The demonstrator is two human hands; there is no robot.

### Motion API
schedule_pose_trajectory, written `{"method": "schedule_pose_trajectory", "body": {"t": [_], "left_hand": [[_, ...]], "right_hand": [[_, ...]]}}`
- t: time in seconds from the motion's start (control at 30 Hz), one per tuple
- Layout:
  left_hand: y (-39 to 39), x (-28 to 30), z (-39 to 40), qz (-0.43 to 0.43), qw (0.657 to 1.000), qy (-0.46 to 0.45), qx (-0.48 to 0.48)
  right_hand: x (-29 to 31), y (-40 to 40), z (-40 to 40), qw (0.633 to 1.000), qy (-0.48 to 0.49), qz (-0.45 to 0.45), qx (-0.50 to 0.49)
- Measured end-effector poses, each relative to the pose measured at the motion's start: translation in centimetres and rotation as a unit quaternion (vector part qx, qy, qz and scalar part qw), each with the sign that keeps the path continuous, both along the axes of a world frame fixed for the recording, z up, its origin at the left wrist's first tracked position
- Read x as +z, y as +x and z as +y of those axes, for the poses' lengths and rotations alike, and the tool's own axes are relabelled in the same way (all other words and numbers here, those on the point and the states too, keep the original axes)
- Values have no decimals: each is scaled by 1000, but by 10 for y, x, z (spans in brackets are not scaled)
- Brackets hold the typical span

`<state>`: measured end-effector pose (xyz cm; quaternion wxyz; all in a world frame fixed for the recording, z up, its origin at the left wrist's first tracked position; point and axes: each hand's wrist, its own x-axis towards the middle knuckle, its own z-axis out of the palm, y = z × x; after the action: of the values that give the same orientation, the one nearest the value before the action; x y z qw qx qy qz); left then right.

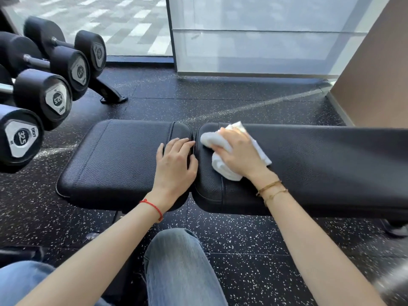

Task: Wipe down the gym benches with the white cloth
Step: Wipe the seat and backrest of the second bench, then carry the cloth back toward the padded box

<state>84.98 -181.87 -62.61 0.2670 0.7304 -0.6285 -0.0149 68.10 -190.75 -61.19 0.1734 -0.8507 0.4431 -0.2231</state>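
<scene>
Knee [176, 257] nearest; white cloth [220, 166] under right hand [239, 154].

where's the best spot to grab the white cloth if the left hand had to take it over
Probably the bunched end of the cloth that sticks out toward the gap between the pads, coming from the left hand's own side. That end is bare and thick enough to pinch; the right hand covers the middle, and the far corner lies flat against the bench.

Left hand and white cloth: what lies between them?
In the head view, only the narrow gap separating the two black leather bench pads lies between left hand and crumpled white cloth.
</scene>
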Motion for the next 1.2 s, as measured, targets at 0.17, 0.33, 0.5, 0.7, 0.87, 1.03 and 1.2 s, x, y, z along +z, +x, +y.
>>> {"method": "schedule_pose_trajectory", "body": {"t": [0.17,0.33,0.5,0.7,0.87,1.03,1.2], "left_hand": [[26,15,15,2,999,-38,34],[60,28,28,15,998,-35,46],[104,32,38,16,997,-11,70],[153,59,45,34,996,19,79],[187,132,58,40,995,37,81],[210,229,79,42,994,43,91],[207,335,117,49,989,50,130]], "right_hand": [[6,1,18,999,20,-40,20],[20,20,26,993,31,-114,-16],[24,55,31,993,50,-111,3],[50,105,37,992,75,-96,16],[122,139,41,988,111,-106,14],[217,162,48,985,124,-114,21],[322,169,69,982,148,-107,48]]}}
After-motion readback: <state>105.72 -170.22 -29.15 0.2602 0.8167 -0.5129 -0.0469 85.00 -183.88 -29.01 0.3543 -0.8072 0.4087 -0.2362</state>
